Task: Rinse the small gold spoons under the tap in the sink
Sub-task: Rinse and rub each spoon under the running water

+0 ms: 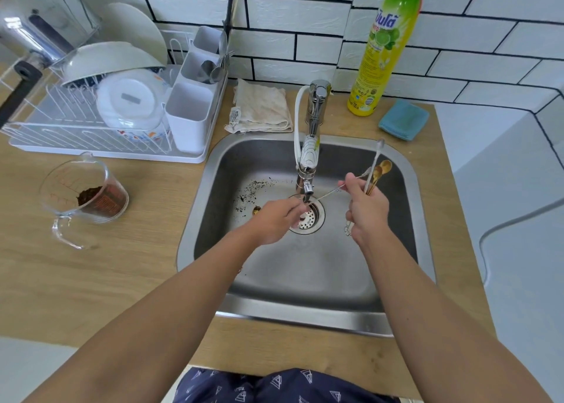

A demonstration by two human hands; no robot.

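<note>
My right hand (367, 209) is shut on a bunch of small gold spoons (380, 170) whose bowls stick up toward the sink's far right, along with a pale long-handled utensil (377, 155). One thin spoon (328, 193) stretches from my right fingers to my left hand (276, 219), which pinches its other end right under the tap nozzle (306, 187) above the drain (309, 216). Another gold spoon bowl (257, 210) lies on the sink floor, left of the drain. I cannot see running water clearly.
The steel sink (305, 280) has dark coffee grounds (253, 189) scattered near the drain. A dish rack (91, 118) and a glass measuring jug (85, 195) with grounds stand left. A cloth (262, 106), a dish soap bottle (384, 51) and a blue sponge (403, 118) line the back.
</note>
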